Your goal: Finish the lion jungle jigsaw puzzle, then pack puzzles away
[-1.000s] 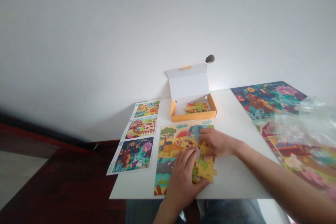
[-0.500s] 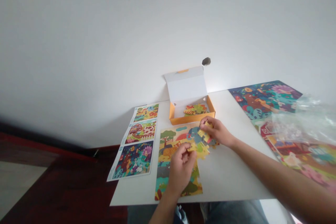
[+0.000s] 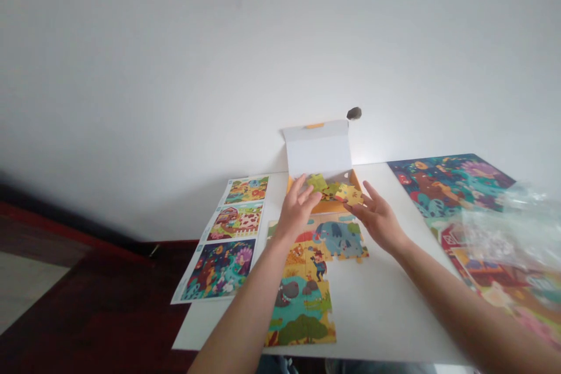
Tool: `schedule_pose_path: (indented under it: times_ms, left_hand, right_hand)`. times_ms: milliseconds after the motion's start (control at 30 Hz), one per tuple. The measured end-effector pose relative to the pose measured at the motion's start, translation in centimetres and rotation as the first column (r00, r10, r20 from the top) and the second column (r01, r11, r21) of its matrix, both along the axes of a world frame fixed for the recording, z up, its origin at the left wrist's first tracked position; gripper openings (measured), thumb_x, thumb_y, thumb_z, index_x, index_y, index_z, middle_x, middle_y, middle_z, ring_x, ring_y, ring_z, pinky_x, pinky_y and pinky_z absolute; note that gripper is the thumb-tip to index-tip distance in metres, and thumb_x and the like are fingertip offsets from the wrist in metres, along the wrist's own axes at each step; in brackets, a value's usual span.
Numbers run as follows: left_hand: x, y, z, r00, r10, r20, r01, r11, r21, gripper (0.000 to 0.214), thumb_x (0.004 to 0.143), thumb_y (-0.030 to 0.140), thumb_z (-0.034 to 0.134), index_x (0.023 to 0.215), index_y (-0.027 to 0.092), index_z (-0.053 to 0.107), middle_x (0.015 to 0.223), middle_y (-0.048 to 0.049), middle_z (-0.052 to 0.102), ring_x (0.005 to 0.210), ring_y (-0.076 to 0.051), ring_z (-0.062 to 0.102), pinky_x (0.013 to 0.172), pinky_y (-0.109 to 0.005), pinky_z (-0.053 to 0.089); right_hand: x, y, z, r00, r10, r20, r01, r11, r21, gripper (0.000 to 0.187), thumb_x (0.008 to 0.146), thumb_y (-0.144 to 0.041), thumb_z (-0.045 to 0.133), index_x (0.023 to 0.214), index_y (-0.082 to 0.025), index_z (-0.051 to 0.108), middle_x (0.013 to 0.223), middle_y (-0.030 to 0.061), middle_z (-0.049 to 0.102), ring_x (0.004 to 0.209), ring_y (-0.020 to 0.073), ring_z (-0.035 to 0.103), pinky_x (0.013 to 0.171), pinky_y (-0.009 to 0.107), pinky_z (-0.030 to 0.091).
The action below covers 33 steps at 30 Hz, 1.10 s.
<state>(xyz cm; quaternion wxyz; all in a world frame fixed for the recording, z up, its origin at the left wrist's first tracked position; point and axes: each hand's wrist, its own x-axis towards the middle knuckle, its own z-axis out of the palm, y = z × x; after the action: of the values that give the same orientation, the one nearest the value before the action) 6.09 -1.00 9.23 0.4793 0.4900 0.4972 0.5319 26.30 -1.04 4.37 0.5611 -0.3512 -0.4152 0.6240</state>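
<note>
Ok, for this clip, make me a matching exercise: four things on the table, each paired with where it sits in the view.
Things:
1. printed picture sheet
2. orange box
3. clear plastic bag
4. part-built jigsaw

Places:
A. near side of the table, under the hands
B. far edge, lid standing up
C. left of the jigsaw
D. far right, over a large printed picture

Pairs: 1-C, 2-B, 3-D, 4-A

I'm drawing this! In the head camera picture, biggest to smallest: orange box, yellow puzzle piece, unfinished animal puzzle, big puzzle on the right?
1. Big puzzle on the right
2. Unfinished animal puzzle, then orange box, but the puzzle sits nearer the camera, so I'm unsure.
3. Yellow puzzle piece
</note>
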Motion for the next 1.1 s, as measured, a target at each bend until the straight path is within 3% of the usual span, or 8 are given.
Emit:
schedule_pose_path:
  times_ms: [167,333,467,533,633,767,933,1100]
  left_hand:
    - [-2.5,-4.6,-1.6,0.922,-0.059,-0.382,0.138,0.974,0.182,0.03,0.089,0.033,0.058,0.116,0.022,0.065,0.134,-0.0112,0.058,0.124,-0.026,0.055,0.1,-0.042,0.05]
    - [-3.5,-7.6,-5.0,0.546,-0.062,-0.835,0.286,0.951,0.116,0.04,0.087,0.029,0.058,0.127,0.024,0.061,0.14,-0.0107,0.054,0.133,-0.028,0.045,0.115,-0.054,0.03]
    - [-3.1,-8.6,-6.5,0.32,-0.104,-0.942,0.337,0.941,0.011,0.052,0.088,0.038,0.055,0.139,0.031,0.049,0.155,-0.0048,0.038,0.144,-0.032,0.028,0.115,-0.065,0.014]
    - [-3.0,-8.6,-6.3,0.29,-0.113,-0.95,0.347,0.938,-0.006,0.055,0.088,0.038,0.055,0.142,0.032,0.045,0.156,-0.0045,0.036,0.144,-0.033,0.027,0.115,-0.066,0.014]
    - [-2.6,-8.1,-5.1,0.279,-0.124,-0.952,0.351,0.936,-0.019,0.053,0.084,0.04,0.059,0.135,0.029,0.051,0.146,-0.0081,0.045,0.138,-0.034,0.035,0.113,-0.064,0.02]
    - [-1.5,-6.2,-4.1,0.261,-0.107,-0.959,0.352,0.936,-0.008,0.05,0.074,0.051,0.07,0.113,0.021,0.062,0.118,-0.0115,0.057,0.117,-0.034,0.05,0.102,-0.054,0.039]
    - [-0.8,-4.8,-5.7,0.311,-0.097,-0.945,0.453,0.89,0.058,0.079,0.071,0.064,0.069,0.132,0.018,0.051,0.141,-0.0152,0.047,0.133,-0.033,0.04,0.114,-0.052,0.027]
    - [-1.2,-5.0,-6.9,0.254,-0.186,-0.949,0.505,0.862,-0.034,0.099,0.068,0.075,0.064,0.146,0.021,0.037,0.159,-0.0142,0.027,0.146,-0.034,0.023,0.119,-0.058,0.013]
  right_hand:
    - [0.7,1.4,0.1,0.982,-0.171,0.086,0.175,0.983,-0.049,0.072,0.076,-0.036,0.077,0.136,-0.021,0.041,0.106,0.0091,0.071,0.093,0.0271,0.073,0.084,0.044,0.062]
    - [0.8,3.0,-1.1,0.922,-0.244,0.299,0.252,0.968,0.015,0.053,0.077,-0.041,0.073,0.119,-0.013,0.057,0.082,0.0067,0.072,0.067,0.0225,0.072,0.066,0.039,0.065]
    - [0.8,3.2,-1.4,0.905,-0.206,0.372,0.167,0.977,0.134,0.08,0.08,-0.041,0.067,0.148,-0.016,0.034,0.122,0.0142,0.066,0.077,0.0227,0.072,0.063,0.04,0.063]
    - [1.2,2.8,-1.1,0.856,-0.213,0.471,0.119,0.968,0.223,0.075,0.084,-0.038,0.062,0.15,-0.021,0.032,0.137,0.0139,0.057,0.079,0.0214,0.071,0.061,0.037,0.062]
    - [2.1,1.7,-0.5,0.672,-0.324,0.665,0.057,0.919,0.39,0.042,0.087,-0.028,0.052,0.128,-0.02,0.059,0.116,0.0101,0.069,0.069,0.0177,0.067,0.063,0.034,0.057]
    - [3.2,0.3,0.1,0.416,-0.223,0.882,-0.359,0.851,0.384,0.026,0.085,-0.026,0.054,0.104,-0.019,0.07,0.102,0.0085,0.071,0.079,0.0196,0.065,0.078,0.035,0.053]
    - [3.4,-0.5,-0.6,0.112,-0.109,0.988,-0.643,0.75,0.156,0.098,0.059,-0.056,0.08,0.144,-0.02,0.046,0.148,0.019,0.042,0.131,0.0399,0.039,0.105,0.054,0.035]
    - [3.0,-0.4,-1.4,0.111,-0.078,0.991,-0.65,0.748,0.132,0.111,0.054,-0.06,0.082,0.148,-0.023,0.039,0.142,0.0171,0.044,0.13,0.0393,0.036,0.106,0.054,0.031]
